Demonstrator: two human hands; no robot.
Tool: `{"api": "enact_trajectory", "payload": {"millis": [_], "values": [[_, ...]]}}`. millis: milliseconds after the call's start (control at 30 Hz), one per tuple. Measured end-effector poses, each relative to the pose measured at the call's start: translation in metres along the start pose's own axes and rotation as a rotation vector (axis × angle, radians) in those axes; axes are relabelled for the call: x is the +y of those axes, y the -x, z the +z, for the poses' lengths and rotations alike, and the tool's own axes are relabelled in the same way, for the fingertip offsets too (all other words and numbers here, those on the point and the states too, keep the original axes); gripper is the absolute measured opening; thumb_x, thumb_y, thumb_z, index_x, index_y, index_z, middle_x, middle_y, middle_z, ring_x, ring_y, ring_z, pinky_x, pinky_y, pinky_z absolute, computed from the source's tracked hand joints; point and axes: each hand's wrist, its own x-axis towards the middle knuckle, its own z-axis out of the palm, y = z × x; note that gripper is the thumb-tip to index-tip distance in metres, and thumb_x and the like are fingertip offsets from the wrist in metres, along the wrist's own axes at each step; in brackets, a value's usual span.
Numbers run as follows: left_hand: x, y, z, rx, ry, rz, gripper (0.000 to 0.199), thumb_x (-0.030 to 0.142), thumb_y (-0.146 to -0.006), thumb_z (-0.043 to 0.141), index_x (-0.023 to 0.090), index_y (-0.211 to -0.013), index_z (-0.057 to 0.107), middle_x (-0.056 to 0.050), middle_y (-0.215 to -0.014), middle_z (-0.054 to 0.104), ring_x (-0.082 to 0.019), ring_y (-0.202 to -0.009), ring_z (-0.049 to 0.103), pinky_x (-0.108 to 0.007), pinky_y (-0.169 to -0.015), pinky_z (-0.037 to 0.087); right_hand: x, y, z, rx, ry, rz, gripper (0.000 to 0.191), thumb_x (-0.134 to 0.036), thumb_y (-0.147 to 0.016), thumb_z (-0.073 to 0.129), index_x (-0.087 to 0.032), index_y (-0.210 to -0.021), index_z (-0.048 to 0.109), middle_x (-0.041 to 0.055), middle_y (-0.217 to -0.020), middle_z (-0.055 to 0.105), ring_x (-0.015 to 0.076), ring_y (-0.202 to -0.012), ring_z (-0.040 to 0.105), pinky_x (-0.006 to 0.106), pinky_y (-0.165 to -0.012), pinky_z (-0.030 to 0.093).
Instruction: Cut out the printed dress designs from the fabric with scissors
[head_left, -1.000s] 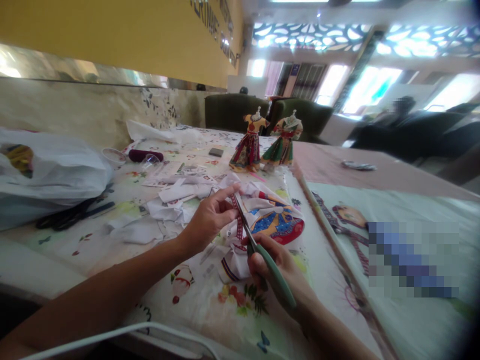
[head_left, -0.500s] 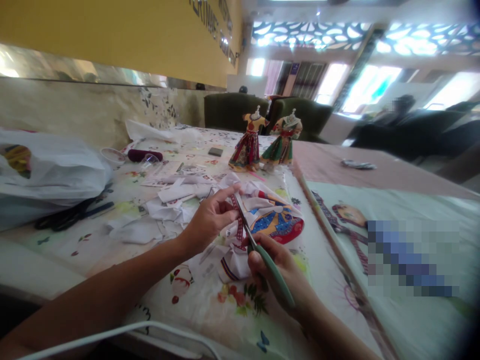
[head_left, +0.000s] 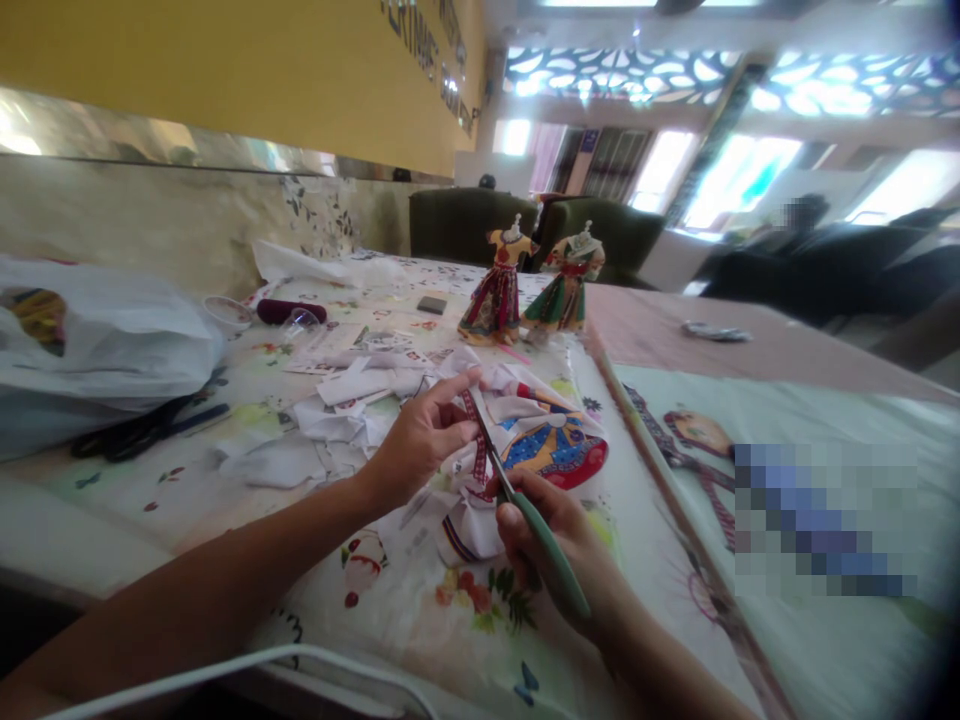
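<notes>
My left hand [head_left: 431, 435] is closed in a pinch on a narrow strip of patterned red fabric [head_left: 480, 452] with white edges. Green-handled scissors [head_left: 551, 560] are in my right hand [head_left: 559, 520], their blades lying along the strip close to my left fingertips. Whether the blades are parted is hard to see. Behind the scissors lies white cloth printed in blue, yellow and red [head_left: 555, 440]. Beneath my hands, a white scrap with a dark striped edge [head_left: 461, 530] rests on the floral tablecloth [head_left: 420, 640].
Two small dresses on stands, one red [head_left: 495, 290] and one green [head_left: 561, 285], stand at the back. White scraps [head_left: 334, 425] lie left of my hands. A white plastic bag [head_left: 105, 330] is at far left, black-handled scissors [head_left: 135, 430] beside it. Patterned cut pieces [head_left: 697, 435] lie right.
Almost nothing differs. Both hands, the strip and the scissors keep the same place; the view has shifted very slightly.
</notes>
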Motion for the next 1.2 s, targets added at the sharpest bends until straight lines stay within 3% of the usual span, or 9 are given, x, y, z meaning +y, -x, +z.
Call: {"api": "enact_trajectory", "payload": {"millis": [533,867,1033,1200], "values": [[0.0076,0.0016,0.0049,0.01,0.017,-0.021,0.069,0.019,-0.075,0.073,0.02,-0.142,0.057,-0.004,-0.104,0.068,-0.009,-0.069,0.052,-0.022,-0.06,0.038,-0.001,0.0007,-0.0008,0.01,0.002,-0.049,0.056,-0.068,-0.071,0.077,-0.019,-0.093,0.058,-0.0091,-0.056,0.046,0.0068,-0.042,0.039,0.02,-0.041,0.032],[0.0089,0.0022,0.0057,-0.014,0.037,-0.007,0.067,0.016,-0.075,0.071,0.021,-0.14,0.058,-0.006,-0.124,0.064,-0.009,-0.076,0.055,-0.022,-0.066,0.044,-0.0023,-0.0008,-0.0024,0.005,0.0,-0.014,0.052,-0.06,-0.069,0.082,-0.02,-0.092,0.057,-0.0099,-0.053,0.046,0.0076,-0.041,0.04,0.021,-0.041,0.03],[0.0084,0.0017,0.0041,-0.017,0.016,-0.025,0.065,0.016,-0.076,0.071,0.021,-0.139,0.059,-0.005,-0.108,0.067,-0.011,-0.079,0.056,-0.022,-0.068,0.044,-0.0036,0.0001,-0.0024,-0.004,0.003,-0.006,0.052,-0.061,-0.069,0.081,-0.02,-0.088,0.056,-0.0097,-0.052,0.047,0.0075,-0.04,0.039,0.021,-0.04,0.028],[0.006,-0.0001,0.0016,-0.038,0.016,-0.026,0.07,0.019,-0.078,0.072,0.022,-0.145,0.053,-0.006,-0.114,0.066,-0.011,-0.079,0.055,-0.024,-0.07,0.044,-0.0025,-0.0002,-0.0029,0.003,-0.008,-0.014,0.051,-0.059,-0.069,0.083,-0.02,-0.09,0.057,-0.0097,-0.053,0.048,0.0072,-0.039,0.04,0.02,-0.039,0.029]]}}
